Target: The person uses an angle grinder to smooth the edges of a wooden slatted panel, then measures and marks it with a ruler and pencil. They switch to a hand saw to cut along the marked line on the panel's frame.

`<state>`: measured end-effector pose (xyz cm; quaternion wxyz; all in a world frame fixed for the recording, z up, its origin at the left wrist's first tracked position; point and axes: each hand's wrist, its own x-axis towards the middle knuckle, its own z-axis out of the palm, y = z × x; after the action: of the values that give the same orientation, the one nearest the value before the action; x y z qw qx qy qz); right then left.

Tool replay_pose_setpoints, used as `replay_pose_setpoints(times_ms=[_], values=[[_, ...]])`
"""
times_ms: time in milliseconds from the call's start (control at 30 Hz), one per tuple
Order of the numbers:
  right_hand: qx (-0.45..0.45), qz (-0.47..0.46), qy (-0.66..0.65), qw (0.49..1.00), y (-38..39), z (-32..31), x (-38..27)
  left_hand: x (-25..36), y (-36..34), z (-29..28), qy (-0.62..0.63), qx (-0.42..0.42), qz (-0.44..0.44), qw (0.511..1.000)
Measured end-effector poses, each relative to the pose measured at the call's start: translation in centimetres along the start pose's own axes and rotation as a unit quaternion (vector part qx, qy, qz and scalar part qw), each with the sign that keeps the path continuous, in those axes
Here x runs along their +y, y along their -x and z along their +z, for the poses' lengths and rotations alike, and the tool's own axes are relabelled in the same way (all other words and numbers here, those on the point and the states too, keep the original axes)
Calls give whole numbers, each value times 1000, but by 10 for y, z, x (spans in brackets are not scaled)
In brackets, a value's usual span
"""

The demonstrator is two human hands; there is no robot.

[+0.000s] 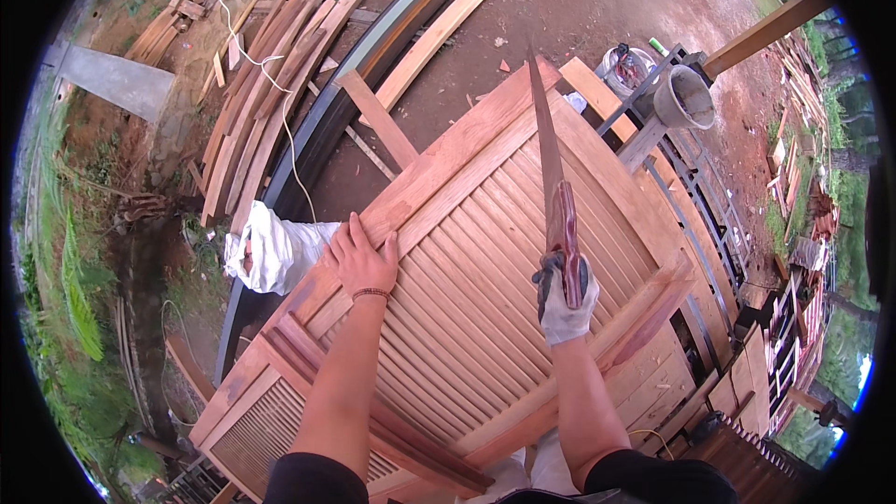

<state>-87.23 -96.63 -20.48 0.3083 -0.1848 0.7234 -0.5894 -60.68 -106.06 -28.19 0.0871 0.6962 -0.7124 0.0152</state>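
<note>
– Can we make out the saw [549,145]?
– Its teeth are too small for us.
– And the slats [471,266]?
– The left forearm [343,383] hides some from us.
– The sack [291,247]?
– Its inside is mostly hidden. Both sleeves [317,483] leave our lower edge.

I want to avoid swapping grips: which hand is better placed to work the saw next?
Your right, I'd say: the gloved right hand grips the saw, which points away from you. Your bare left hand lies on the slatted panel, so it seems better suited to steadying.
</note>
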Motion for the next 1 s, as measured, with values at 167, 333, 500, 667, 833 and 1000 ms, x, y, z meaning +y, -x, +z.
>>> replay_pose_setpoints(times_ms=[167,333,500,667,833,1000], values=[[24,-160,258,952,-161,41,-19,21,0,3,22,-7,25,999],[-17,-86,126,988,-102,19,17,10,2,-1,11,-26,2,1000],[-28,-15,4,999,-38,9,9,3,-1,-7,3,-30,-7,1000],[27,-138,195,971,-186,43,-28,30,-1,4,32,-21,26,999],[-30,-53,29,998,-16,-5,7,2,3,-6,2,-30,-6,1000],[0,-53,95,994,-149,31,-11,22,-2,-1,22,-30,16,999]])
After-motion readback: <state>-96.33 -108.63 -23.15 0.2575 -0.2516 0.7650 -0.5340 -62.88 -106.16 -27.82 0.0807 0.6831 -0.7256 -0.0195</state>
